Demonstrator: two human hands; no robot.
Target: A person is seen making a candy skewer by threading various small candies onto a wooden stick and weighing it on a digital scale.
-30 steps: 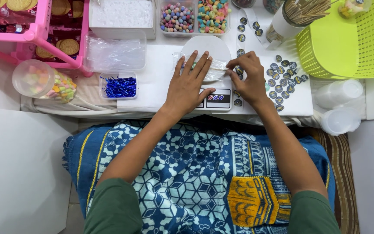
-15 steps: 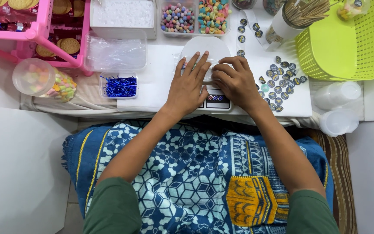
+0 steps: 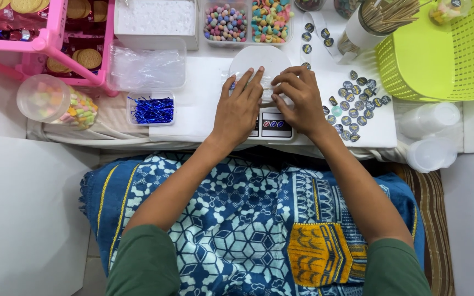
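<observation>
left hand (image 3: 241,107): flat, palm down, fingers stretched forward and close together
right hand (image 3: 300,98): palm down, fingers curled inward
forearms: both bare, reaching forward, converging

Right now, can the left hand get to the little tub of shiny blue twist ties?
Probably yes. The left hand rests on the scale, and the blue twist ties sit in an open tub just beside it, with only bare white mat between.

From my feed, everything sits around the lime green basket (image 3: 440,60): a jar of wooden sticks (image 3: 377,19) just left of it, round stickers (image 3: 352,104) lower left, clear cups (image 3: 429,137) below, pink rack (image 3: 45,46) far left.
</observation>
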